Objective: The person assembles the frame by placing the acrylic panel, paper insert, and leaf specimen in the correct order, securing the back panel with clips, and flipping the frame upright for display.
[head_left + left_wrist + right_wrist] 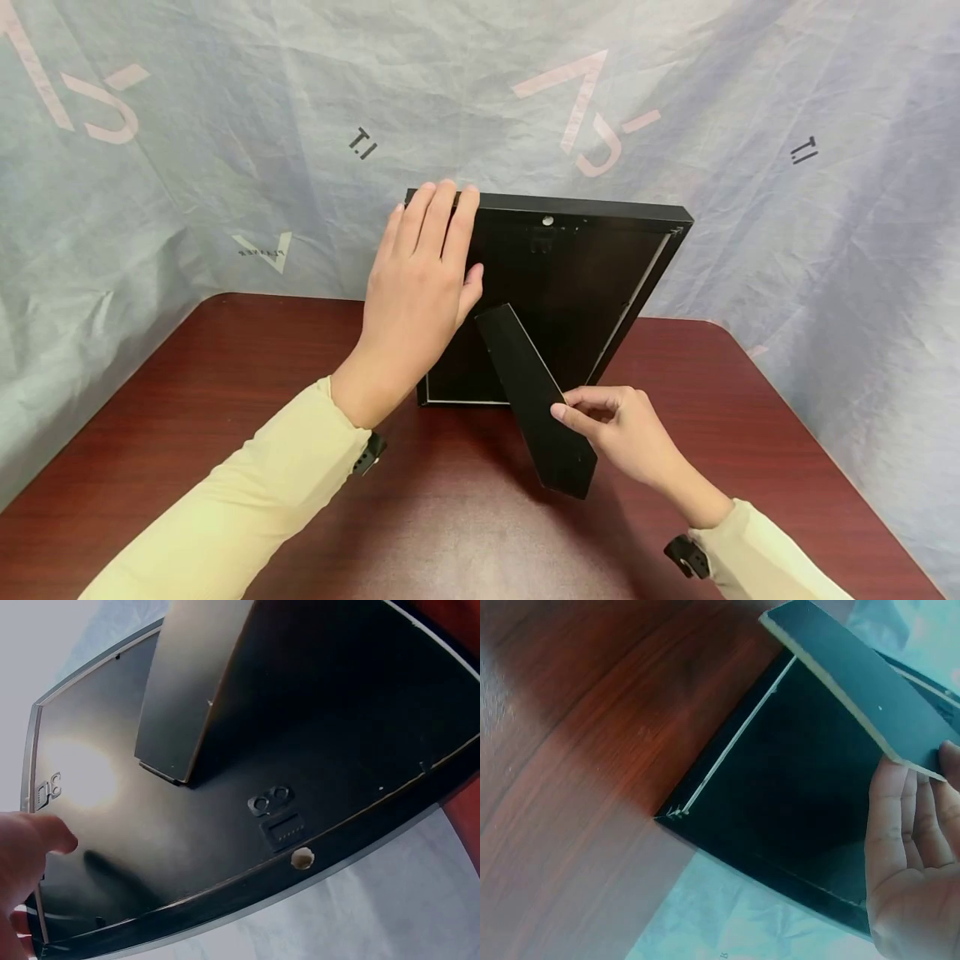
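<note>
A black picture frame (558, 267) stands on the table with its back towards me. Its flat easel leg (536, 408) is swung out from the back panel. My left hand (416, 300) lies over the frame's top left corner, fingers nearly straight across the top edge and thumb against the back. My right hand (626, 429) pinches the right edge of the easel leg between thumb and fingers. In the left wrist view, metal hangers (277, 814) and the leg's hinge end show on the back panel. The frame's front is hidden.
The reddish-brown wooden table (300, 350) extends around the frame, with rounded far corners. Behind and beside it hangs a grey cloth (300, 100) printed with pink and black letters. Both wrists wear black straps (686, 556) at the cream sleeves.
</note>
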A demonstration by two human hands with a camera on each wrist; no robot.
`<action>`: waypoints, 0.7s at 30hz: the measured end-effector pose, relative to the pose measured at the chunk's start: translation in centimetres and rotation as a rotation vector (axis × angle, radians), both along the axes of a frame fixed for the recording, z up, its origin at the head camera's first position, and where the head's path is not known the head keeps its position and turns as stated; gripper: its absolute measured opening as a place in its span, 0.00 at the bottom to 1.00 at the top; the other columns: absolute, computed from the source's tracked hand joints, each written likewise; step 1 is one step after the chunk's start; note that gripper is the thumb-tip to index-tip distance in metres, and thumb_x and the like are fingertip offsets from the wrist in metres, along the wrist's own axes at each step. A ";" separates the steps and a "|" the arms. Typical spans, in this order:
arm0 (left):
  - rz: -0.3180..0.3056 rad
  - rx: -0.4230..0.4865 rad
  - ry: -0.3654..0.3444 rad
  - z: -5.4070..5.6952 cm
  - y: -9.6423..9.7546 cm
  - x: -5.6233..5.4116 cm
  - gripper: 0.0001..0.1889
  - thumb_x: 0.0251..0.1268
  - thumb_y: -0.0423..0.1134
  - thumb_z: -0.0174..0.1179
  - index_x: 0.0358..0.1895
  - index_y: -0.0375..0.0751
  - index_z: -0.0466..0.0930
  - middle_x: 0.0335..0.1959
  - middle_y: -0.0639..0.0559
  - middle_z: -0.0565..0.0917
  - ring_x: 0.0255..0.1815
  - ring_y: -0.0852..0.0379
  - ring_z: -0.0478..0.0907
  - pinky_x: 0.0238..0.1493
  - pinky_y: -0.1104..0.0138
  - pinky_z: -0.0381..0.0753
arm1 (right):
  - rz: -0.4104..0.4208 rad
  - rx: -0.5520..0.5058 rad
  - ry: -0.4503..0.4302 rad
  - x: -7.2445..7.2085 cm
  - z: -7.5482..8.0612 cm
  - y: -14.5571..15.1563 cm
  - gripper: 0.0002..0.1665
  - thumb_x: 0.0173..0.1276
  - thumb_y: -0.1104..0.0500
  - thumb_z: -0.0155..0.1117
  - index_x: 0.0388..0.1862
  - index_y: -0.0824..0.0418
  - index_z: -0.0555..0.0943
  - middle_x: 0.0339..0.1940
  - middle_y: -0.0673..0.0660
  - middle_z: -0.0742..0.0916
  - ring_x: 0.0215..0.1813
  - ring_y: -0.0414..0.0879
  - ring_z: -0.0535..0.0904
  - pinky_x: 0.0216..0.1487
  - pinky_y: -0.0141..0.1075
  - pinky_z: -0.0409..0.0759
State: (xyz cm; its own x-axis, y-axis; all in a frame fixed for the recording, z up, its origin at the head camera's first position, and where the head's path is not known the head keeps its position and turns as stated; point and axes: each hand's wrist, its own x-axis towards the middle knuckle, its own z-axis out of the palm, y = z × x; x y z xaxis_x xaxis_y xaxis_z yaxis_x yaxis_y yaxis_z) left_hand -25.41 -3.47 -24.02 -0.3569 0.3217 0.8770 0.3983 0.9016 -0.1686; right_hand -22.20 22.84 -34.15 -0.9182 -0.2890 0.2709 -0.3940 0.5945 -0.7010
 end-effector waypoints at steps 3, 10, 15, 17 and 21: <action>-0.002 0.003 0.035 -0.3 0.0 0.3 0.33 0.65 0.36 0.65 0.72 0.31 0.66 0.67 0.36 0.73 0.70 0.40 0.67 0.71 0.49 0.66 | 0.019 -0.018 -0.003 0.5 0.0 -0.2 0.03 0.68 0.54 0.73 0.34 0.49 0.89 0.10 0.43 0.71 0.14 0.37 0.67 0.21 0.33 0.70; 0.017 -0.011 0.100 -1.0 0.2 1.0 0.30 0.66 0.32 0.58 0.72 0.30 0.66 0.67 0.35 0.73 0.70 0.39 0.67 0.70 0.48 0.67 | 0.031 -0.041 -0.001 1.6 -0.2 -0.4 0.02 0.68 0.55 0.73 0.37 0.51 0.90 0.09 0.41 0.71 0.14 0.36 0.66 0.20 0.32 0.70; 0.019 -0.010 0.129 -1.4 0.3 1.6 0.29 0.66 0.32 0.57 0.71 0.30 0.67 0.67 0.35 0.73 0.70 0.40 0.68 0.70 0.49 0.67 | 0.044 -0.068 -0.008 2.3 -0.4 -0.5 0.02 0.69 0.56 0.72 0.38 0.49 0.90 0.09 0.41 0.71 0.13 0.36 0.66 0.19 0.33 0.70; 0.021 -0.021 0.140 -1.6 0.3 1.9 0.30 0.66 0.33 0.59 0.71 0.30 0.67 0.68 0.35 0.73 0.70 0.40 0.68 0.71 0.49 0.67 | 0.045 -0.081 -0.007 2.5 -0.5 -0.6 0.02 0.69 0.55 0.72 0.37 0.50 0.90 0.09 0.41 0.72 0.13 0.37 0.67 0.18 0.33 0.70; -0.012 -0.066 0.127 -2.8 0.8 2.4 0.32 0.64 0.35 0.61 0.72 0.30 0.67 0.69 0.35 0.71 0.69 0.40 0.68 0.70 0.49 0.68 | 0.019 -0.100 -0.010 2.8 -1.2 -0.9 0.05 0.69 0.56 0.72 0.39 0.56 0.90 0.12 0.43 0.76 0.13 0.40 0.74 0.18 0.34 0.76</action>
